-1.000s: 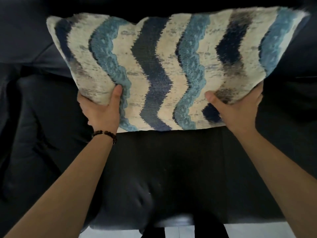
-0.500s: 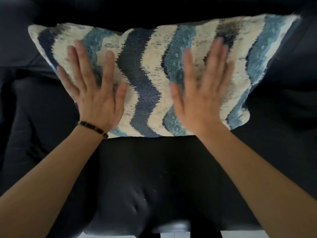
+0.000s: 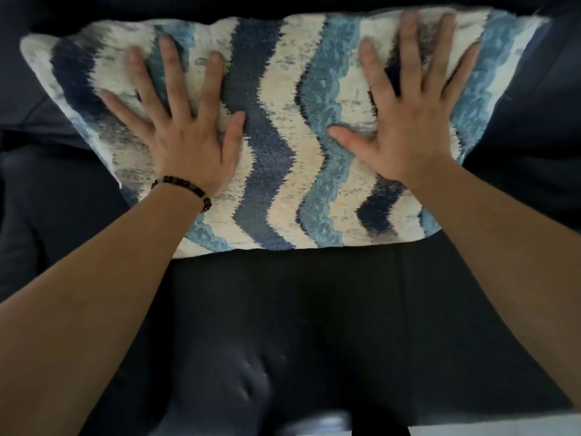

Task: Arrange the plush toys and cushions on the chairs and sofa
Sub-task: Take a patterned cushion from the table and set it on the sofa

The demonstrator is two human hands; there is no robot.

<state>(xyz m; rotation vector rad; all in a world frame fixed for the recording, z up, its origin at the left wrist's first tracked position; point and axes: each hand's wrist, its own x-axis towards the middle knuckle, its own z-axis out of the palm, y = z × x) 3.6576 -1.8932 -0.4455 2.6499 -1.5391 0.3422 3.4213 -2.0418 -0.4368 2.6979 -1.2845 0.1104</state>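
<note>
Both hands lie flat with fingers spread, grasping nothing, palms pressed against a cushion (image 3: 276,133). Left hand (image 3: 185,136) rests on the cushion's left half, with a dark beaded bracelet (image 3: 184,188) on its wrist. Right hand (image 3: 408,121) rests on the right half. The cushion is wide, with wavy stripes of cream, light blue and navy. It stands at the back edge of a dark sofa (image 3: 314,325) seat, leaning against the backrest, its lower edge touching the seat.
</note>
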